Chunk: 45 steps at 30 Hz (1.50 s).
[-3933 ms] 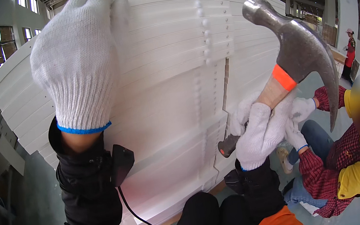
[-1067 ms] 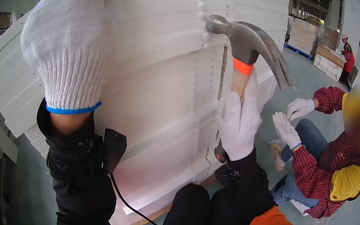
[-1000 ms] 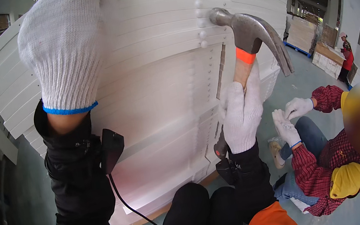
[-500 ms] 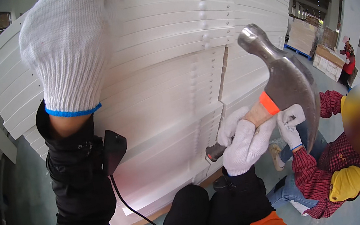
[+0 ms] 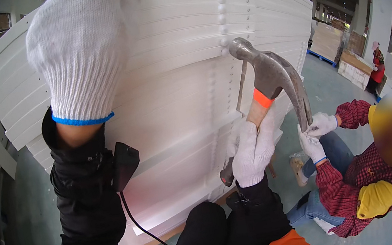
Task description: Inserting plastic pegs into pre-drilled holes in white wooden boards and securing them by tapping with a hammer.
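A claw hammer (image 5: 270, 71) with a steel head, a wooden handle and an orange band is gripped by my right hand (image 5: 253, 159) in a white knit glove. Its head points up and its claw curves over to the right; the dark handle end shows left of my hand. My left hand (image 5: 79, 43), gloved in white with a blue cuff, is raised in front of the upper stack of white boards (image 5: 176, 94). Its fingers run past the upper edge, so whether it touches the boards or holds anything is hidden.
Close on my right crouches a co-worker in a checked red top (image 5: 339, 187), both white-gloved hands (image 5: 315, 139) together near the hammer's claw. A black cable (image 5: 140, 225) runs down beside my left sleeve. Farther right are wrapped pallet loads (image 5: 327, 40) and another person (image 5: 378, 68).
My right hand and the hammer have moved left, and the hammer has turned more upright. The co-worker's hands have come together. My left hand has shifted slightly right.
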Available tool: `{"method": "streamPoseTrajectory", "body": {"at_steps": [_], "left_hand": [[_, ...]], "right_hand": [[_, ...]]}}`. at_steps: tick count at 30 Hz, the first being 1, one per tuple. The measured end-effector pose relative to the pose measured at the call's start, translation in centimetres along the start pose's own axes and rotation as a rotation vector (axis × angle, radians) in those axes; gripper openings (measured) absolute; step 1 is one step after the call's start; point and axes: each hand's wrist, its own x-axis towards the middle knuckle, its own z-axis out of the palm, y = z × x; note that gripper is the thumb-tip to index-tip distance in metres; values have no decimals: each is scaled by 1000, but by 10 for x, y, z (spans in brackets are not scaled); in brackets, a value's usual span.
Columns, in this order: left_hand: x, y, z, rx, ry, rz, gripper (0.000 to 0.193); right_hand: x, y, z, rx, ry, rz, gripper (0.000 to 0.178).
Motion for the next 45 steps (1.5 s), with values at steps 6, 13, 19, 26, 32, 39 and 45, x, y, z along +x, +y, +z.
{"method": "streamPoseTrajectory", "body": {"at_steps": [6, 13, 19, 26, 32, 39, 45], "left_hand": [[-2, -3, 12, 14, -15, -21, 8], [-2, -14, 9, -33, -43, 118, 21], [-3, -18, 4, 2, -101, 63, 22], [-1, -9, 8, -49, -79, 85, 22], [-3, -12, 8, -12, -109, 59, 21], [-2, -11, 8, -12, -110, 49, 21], [-5, -14, 11, -30, -85, 77, 21]], "right_hand": [[-3, 6, -2, 4, 104, -309, 56], [10, -19, -3, 200, 135, -254, 55], [18, 18, -4, -249, -73, -184, 66], [27, 13, -10, -93, 37, -411, 57], [22, -7, -8, 337, 60, -168, 54], [31, -5, -6, -91, -47, -179, 57], [46, -13, -2, -27, -65, -127, 53]]}}
